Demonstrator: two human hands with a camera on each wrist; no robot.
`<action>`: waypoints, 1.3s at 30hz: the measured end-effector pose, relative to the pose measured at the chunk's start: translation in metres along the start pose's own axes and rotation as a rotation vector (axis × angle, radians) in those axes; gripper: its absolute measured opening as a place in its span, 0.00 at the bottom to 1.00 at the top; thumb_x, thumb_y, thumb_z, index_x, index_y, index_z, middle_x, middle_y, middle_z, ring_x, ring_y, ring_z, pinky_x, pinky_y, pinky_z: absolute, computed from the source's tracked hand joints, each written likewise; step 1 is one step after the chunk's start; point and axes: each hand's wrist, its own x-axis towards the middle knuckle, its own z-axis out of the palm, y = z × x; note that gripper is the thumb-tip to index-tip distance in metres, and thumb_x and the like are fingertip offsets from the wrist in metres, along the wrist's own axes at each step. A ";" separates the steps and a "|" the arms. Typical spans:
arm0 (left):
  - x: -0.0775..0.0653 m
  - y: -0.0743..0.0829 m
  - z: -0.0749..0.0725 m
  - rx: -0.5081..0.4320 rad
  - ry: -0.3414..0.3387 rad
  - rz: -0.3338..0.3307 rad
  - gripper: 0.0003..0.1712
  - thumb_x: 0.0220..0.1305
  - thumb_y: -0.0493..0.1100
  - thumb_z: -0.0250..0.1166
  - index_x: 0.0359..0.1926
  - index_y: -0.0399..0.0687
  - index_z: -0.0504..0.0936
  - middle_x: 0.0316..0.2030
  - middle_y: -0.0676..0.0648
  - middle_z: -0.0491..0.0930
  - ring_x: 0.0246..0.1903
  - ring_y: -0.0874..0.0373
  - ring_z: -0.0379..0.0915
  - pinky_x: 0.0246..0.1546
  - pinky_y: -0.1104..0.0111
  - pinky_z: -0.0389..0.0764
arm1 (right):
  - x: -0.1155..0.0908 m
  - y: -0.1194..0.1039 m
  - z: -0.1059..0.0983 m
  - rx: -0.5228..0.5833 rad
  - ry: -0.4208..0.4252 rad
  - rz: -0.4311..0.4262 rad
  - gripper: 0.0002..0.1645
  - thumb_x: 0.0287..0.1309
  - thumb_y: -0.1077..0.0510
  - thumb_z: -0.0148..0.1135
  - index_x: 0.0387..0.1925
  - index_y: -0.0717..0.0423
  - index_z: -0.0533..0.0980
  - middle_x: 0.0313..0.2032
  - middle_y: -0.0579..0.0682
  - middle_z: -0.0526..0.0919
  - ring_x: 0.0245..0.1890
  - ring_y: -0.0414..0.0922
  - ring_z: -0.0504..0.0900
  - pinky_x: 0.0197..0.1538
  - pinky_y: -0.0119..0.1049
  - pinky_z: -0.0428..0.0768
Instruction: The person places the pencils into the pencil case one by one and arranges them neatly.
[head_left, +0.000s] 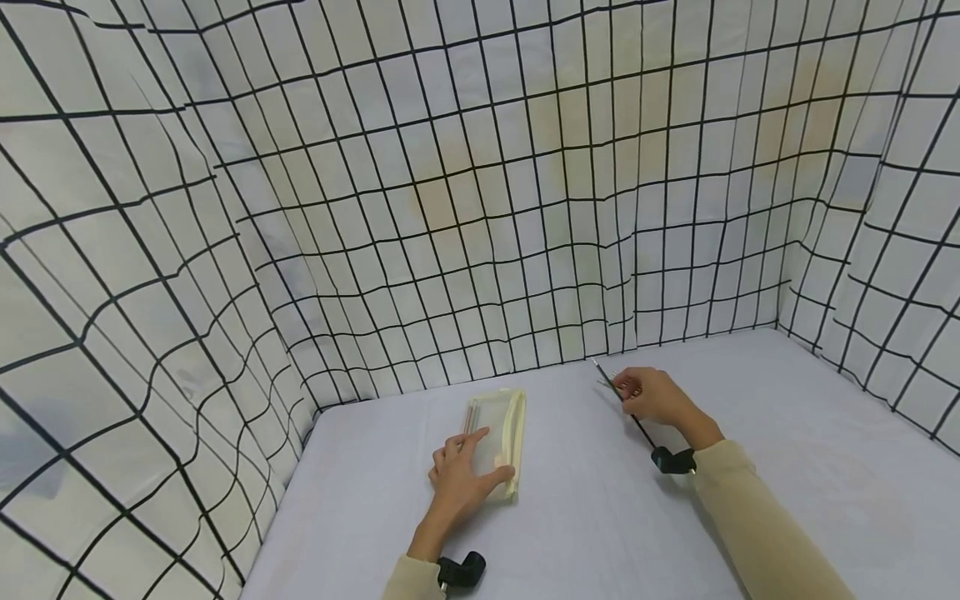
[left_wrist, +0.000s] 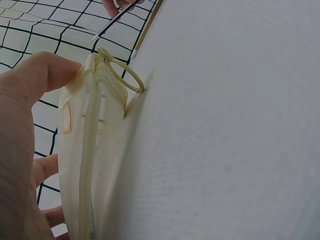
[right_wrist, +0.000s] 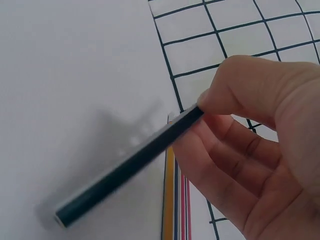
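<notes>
My left hand [head_left: 459, 483] rests on a pale yellow mesh zip pouch [head_left: 512, 425], fingers spread over it and the thumb on its zipper side. In the left wrist view the thumb touches the pouch [left_wrist: 82, 145] near the zipper end, beside a cord loop [left_wrist: 131, 76]. Thin coloured sticks show through its left side. Over the right part of the table, my right hand [head_left: 654, 398] pinches a dark green pencil [right_wrist: 130, 167] between thumb and fingers, slanting above the surface. Under that hand lie several striped and yellow pencils [right_wrist: 170, 200], partly hidden by it.
A white-covered table [head_left: 577, 517] lies under both hands. White cloth walls with a black grid [head_left: 480, 208] enclose its back and sides. Small black camera mounts [head_left: 672, 460] sit at both wrists.
</notes>
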 end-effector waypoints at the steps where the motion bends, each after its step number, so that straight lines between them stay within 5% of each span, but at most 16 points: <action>1: 0.000 0.000 0.000 0.001 0.000 0.000 0.46 0.50 0.63 0.75 0.70 0.58 0.74 0.67 0.37 0.66 0.64 0.33 0.55 0.58 0.35 0.56 | 0.000 -0.001 0.000 0.028 -0.002 0.006 0.27 0.55 0.67 0.64 0.58 0.64 0.77 0.40 0.55 0.81 0.32 0.45 0.81 0.35 0.38 0.82; 13: 0.001 0.000 0.000 0.008 0.003 0.002 0.46 0.49 0.64 0.75 0.70 0.59 0.74 0.66 0.37 0.66 0.63 0.35 0.56 0.57 0.36 0.57 | 0.001 -0.009 0.000 0.311 0.005 0.062 0.26 0.65 0.66 0.61 0.64 0.67 0.71 0.47 0.59 0.79 0.39 0.48 0.82 0.45 0.41 0.87; 25: 0.000 0.001 0.000 0.002 -0.002 -0.006 0.46 0.50 0.64 0.75 0.70 0.58 0.74 0.67 0.37 0.66 0.64 0.35 0.55 0.58 0.36 0.56 | 0.003 -0.005 0.008 0.506 -0.079 0.096 0.28 0.66 0.66 0.61 0.65 0.69 0.68 0.50 0.60 0.77 0.42 0.47 0.82 0.50 0.42 0.86; 39: -0.001 0.001 -0.002 -0.012 -0.006 -0.011 0.46 0.49 0.64 0.75 0.70 0.59 0.74 0.67 0.37 0.66 0.65 0.35 0.54 0.58 0.35 0.55 | 0.004 -0.013 0.023 0.507 -0.110 0.140 0.27 0.63 0.67 0.63 0.62 0.67 0.70 0.46 0.58 0.79 0.41 0.47 0.82 0.48 0.41 0.86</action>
